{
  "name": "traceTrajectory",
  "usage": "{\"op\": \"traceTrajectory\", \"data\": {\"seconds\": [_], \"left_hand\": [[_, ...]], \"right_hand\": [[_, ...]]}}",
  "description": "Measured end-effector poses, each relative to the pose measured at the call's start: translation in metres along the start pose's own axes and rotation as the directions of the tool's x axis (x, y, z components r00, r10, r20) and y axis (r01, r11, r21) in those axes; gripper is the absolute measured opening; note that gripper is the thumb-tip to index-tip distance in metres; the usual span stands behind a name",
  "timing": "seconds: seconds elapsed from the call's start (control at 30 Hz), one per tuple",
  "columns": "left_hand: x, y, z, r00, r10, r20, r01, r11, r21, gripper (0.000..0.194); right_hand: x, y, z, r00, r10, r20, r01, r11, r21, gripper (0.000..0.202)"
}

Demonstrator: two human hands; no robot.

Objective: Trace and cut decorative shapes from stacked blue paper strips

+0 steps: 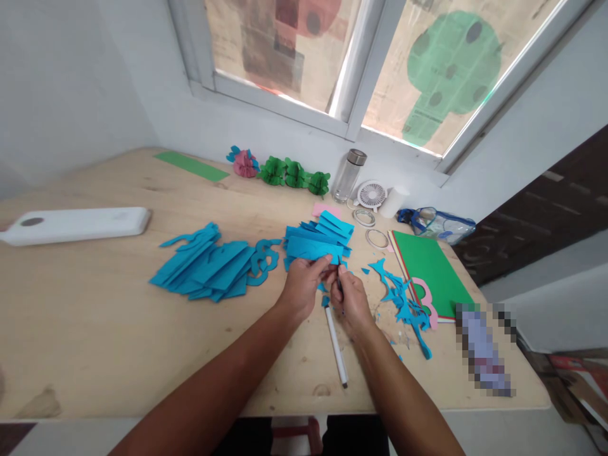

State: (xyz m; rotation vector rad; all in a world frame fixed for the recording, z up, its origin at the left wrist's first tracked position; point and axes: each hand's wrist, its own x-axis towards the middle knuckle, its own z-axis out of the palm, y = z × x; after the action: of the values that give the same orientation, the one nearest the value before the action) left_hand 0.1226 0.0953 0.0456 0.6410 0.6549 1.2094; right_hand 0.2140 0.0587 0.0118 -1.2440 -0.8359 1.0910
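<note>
While the left hand (303, 284) pinches blue paper (311, 247), the right hand (353, 296) clasps dark scissors (339, 272).

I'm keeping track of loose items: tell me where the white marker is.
In the head view, the white marker lies on the table in the lower half, slightly right of centre, just below the right hand.

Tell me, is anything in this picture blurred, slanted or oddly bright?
In the head view, the window glows brightest and slants; a pixelated patch in that view hides something at the right of the table; also in the head view, the dark tool in the right hand is too indistinct to name.
</note>
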Motion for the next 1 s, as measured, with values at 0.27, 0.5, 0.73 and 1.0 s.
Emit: {"op": "traceTrajectory", "data": {"seconds": [0.27, 0.5, 0.73, 1.0], "left_hand": [[-0.0014, 0.003, 0.001, 1.0, -0.002, 0.024, 0.002, 1.0, 0.001, 0.023], [-0.0021, 0.0036, 0.0015, 1.0, -0.008, 0.004, 0.008, 1.0, -0.005, 0.02], [-0.0005, 0.0016, -0.0001, 1.0, 0.021, 0.004, -0.021, 0.998, 0.062, 0.026], [-0.0013, 0.0026, 0.0012, 0.999, 0.027, 0.017, -0.028, 0.998, 0.065, 0.025]], "right_hand": [[0.0008, 0.0005, 0.0004, 1.0, -0.009, -0.02, 0.009, 1.0, -0.014, 0.064], [-0.0004, 0.0004, 0.0018, 0.999, 0.014, -0.035, -0.015, 1.0, -0.018, 0.062], [-0.001, -0.0001, 0.0024, 0.999, 0.015, -0.035, -0.015, 1.0, -0.007, 0.063], [-0.0015, -0.0003, 0.0023, 0.999, -0.003, -0.048, 0.002, 1.0, -0.014, 0.06]]}}
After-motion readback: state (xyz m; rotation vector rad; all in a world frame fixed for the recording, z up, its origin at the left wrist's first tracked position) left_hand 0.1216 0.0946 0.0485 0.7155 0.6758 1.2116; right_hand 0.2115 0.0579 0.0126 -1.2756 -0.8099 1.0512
